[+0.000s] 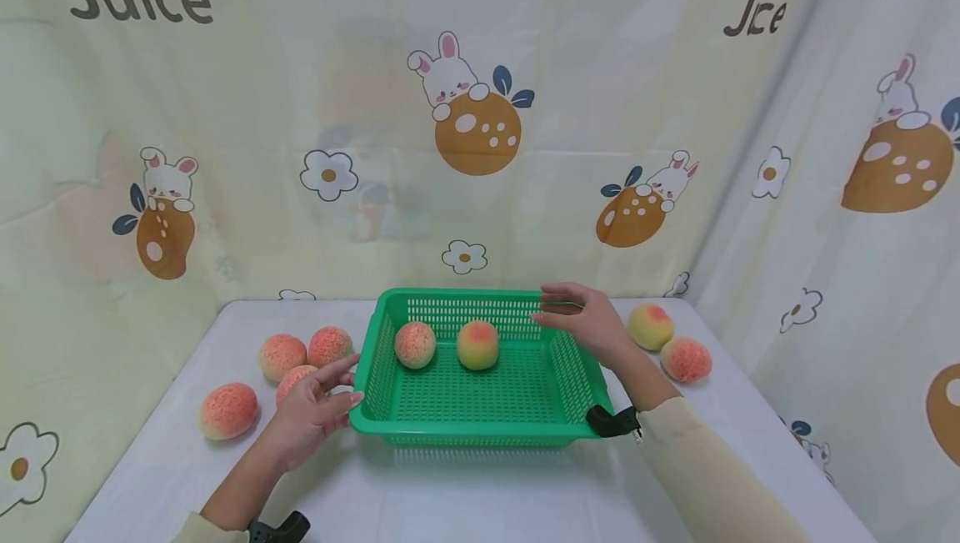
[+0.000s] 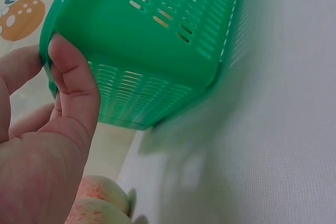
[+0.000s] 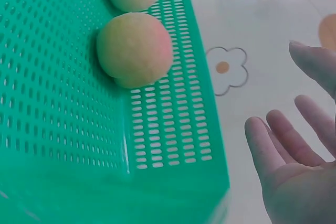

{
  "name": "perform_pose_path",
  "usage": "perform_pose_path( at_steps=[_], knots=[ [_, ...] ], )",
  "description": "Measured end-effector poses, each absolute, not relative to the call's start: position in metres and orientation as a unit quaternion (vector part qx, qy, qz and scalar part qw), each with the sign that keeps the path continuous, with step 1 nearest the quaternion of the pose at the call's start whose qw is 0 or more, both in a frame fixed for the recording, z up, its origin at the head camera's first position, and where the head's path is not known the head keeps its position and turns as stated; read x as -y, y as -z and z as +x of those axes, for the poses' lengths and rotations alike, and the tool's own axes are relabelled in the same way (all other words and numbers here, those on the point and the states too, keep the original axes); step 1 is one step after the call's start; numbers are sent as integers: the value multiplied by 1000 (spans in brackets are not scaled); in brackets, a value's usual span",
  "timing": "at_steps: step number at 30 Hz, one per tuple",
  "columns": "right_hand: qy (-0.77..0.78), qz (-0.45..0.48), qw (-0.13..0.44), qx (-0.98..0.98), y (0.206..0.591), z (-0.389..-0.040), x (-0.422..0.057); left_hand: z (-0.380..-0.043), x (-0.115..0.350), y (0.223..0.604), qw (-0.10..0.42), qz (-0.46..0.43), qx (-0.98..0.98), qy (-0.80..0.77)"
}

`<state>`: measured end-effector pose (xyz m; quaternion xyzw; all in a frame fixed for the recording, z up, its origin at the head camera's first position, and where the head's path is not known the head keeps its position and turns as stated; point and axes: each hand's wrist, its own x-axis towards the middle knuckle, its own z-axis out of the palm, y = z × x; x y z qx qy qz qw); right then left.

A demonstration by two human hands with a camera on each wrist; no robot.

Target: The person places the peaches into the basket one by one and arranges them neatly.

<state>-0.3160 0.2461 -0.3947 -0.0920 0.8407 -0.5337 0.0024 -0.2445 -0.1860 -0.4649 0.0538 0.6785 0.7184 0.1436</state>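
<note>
A green plastic basket [image 1: 480,433] with slotted sides stands on the table. Inside it lie a speckled pink peach [image 1: 415,344] and a yellow peach with a red top [image 1: 477,345]. My left hand [image 1: 315,409] pinches the rim at the basket's left side; in the left wrist view its thumb and fingers close over the green edge [image 2: 50,19]. Over the back right corner my right hand [image 1: 588,322] is held with its fingers spread and relaxed, nothing in them. The right wrist view shows that hand [image 3: 299,171] apart from the basket wall [image 3: 157,124].
Several pink peaches [image 1: 228,411] lie left of the basket, some close to my left hand. On the right side of the table sit a yellow peach [image 1: 650,326] and a pink one [image 1: 686,359], near my right forearm. A printed curtain [image 1: 570,193] hangs behind the table [image 1: 450,501].
</note>
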Motion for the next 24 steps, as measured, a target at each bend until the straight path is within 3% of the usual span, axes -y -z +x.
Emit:
perform_pose_path(
  at_steps=[24],
  knots=[
    [550,-43,-56,-832,401,-281,-306,-248,187,469,153,69,-669,-724]
  ],
)
